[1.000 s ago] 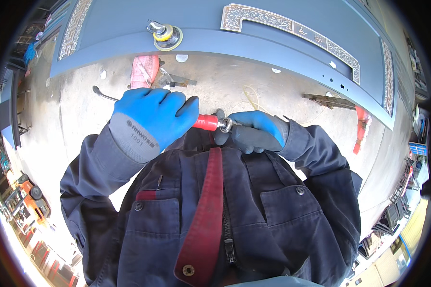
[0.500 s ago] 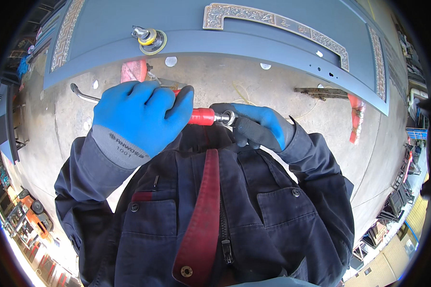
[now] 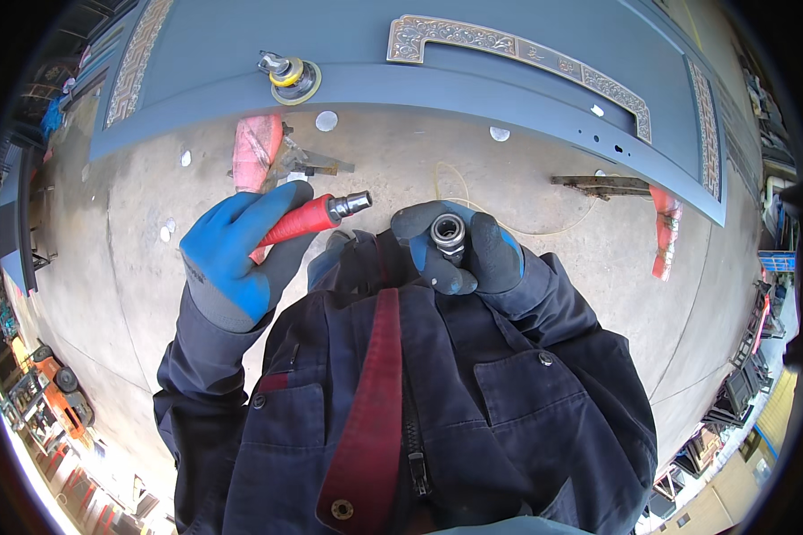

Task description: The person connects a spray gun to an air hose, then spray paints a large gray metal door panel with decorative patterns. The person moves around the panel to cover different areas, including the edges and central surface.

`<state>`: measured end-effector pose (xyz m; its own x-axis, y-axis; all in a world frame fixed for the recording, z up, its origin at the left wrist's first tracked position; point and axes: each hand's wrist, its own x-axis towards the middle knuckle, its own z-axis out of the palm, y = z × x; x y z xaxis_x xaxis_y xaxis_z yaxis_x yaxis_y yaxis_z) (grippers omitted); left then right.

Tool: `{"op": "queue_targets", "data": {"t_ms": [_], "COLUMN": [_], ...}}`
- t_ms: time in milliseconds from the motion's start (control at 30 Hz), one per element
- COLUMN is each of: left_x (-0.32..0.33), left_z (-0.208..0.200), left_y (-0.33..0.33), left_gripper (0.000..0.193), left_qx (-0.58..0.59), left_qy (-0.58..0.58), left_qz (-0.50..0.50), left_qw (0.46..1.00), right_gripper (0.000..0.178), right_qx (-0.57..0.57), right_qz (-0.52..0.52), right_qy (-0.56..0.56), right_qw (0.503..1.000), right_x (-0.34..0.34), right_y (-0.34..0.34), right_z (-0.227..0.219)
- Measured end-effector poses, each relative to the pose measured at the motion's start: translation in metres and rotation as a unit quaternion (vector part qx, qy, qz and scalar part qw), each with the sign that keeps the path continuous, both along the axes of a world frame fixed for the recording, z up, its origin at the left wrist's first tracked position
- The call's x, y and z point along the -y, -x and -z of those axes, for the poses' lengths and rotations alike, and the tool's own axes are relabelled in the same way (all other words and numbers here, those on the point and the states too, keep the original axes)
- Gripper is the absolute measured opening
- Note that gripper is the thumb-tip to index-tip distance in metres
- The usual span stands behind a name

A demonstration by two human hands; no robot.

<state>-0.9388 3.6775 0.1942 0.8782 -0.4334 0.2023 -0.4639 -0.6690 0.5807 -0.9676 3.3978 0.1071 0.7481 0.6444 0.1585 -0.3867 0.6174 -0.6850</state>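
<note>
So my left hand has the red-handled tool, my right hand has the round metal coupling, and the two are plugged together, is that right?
Not plugged together: the head view shows them apart, with open space between the red-handled tool in your left hand and the round metal coupling in your right hand.

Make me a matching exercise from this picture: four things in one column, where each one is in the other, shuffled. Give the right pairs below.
Things:
1. red-handled tool
2. hollow metal fitting
3. round tool with a yellow ring
4. orange wheeled machine

Places:
A. on the blue-grey panel
B. in the right hand
C. near the picture's left rim, low down
D. in the left hand

Right pairs: 1-D, 2-B, 3-A, 4-C
</note>
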Motion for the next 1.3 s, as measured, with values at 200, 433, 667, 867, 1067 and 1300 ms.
{"op": "queue_targets", "data": {"t_ms": [200,433,667,867,1067,1300], "left_x": [-0.001,0.004,0.009,0.021,0.024,0.018], "left_z": [0.004,0.005,-0.01,-0.01,-0.002,0.012], "left_y": [0.016,0.025,0.012,0.009,0.008,0.018], "left_gripper": [0.04,0.04,0.044,0.057,0.042,0.046], "left_qx": [-0.011,-0.002,0.101,0.138,0.185,0.105], "left_qy": [-0.023,-0.008,-0.185,-0.277,-0.315,-0.33], "left_qz": [0.003,-0.016,0.096,0.174,0.217,0.268], "left_qw": [1.0,1.0,0.973,0.935,0.905,0.899], "right_gripper": [0.063,0.051,0.04,0.025,0.023,0.027], "right_qx": [-0.025,-0.138,0.036,0.22,0.281,0.399], "right_qz": [-0.031,-0.013,-0.014,-0.034,-0.039,-0.071], "right_qy": [0.092,0.081,0.265,0.452,0.479,0.534], "right_qw": [0.995,0.987,0.963,0.864,0.831,0.742], "right_x": [0.001,0.003,0.013,0.031,0.032,0.025], "right_y": [0.002,0.013,0.015,0.004,0.002,-0.005], "right_z": [-0.004,-0.008,-0.02,-0.025,-0.043,-0.051]}}
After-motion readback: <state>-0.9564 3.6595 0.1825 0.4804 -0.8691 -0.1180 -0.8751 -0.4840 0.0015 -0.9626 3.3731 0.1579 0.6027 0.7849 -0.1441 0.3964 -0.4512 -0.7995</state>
